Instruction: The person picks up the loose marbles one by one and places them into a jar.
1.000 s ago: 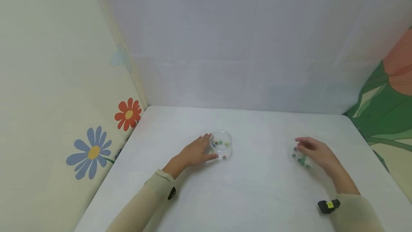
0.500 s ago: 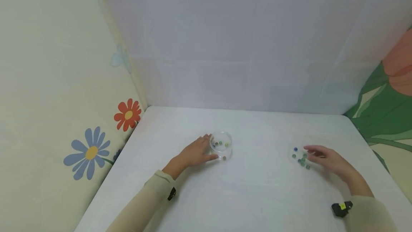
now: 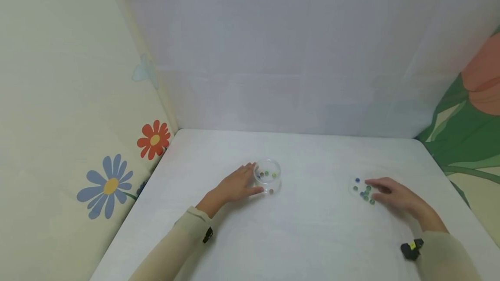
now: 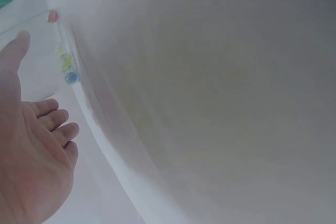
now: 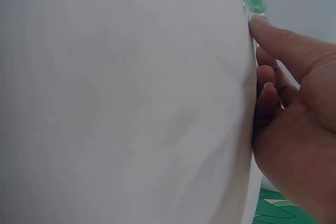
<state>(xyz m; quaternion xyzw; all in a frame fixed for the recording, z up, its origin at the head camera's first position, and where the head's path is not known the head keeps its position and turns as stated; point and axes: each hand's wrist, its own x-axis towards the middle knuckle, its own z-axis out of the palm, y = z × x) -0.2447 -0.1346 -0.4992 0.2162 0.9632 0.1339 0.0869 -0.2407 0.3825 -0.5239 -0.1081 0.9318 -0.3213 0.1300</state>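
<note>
We are finding no readable writing on anything here. Our left hand (image 3: 234,184) is lying flat, fingers straight, against the side of a clear bowl (image 3: 268,177) holding a few marbles, mid-bench. Our right hand (image 3: 394,193) is resting with loose fingers on a cluster of marbles (image 3: 363,190) near the right edge of the bench (image 3: 304,237), with bare white surface lying between the hands.

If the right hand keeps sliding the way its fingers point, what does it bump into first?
Most likely the loose marbles lying on the table. The right hand points left, and its fingers already reach that little cluster. Whether they touch one yet is hard to tell.
</note>
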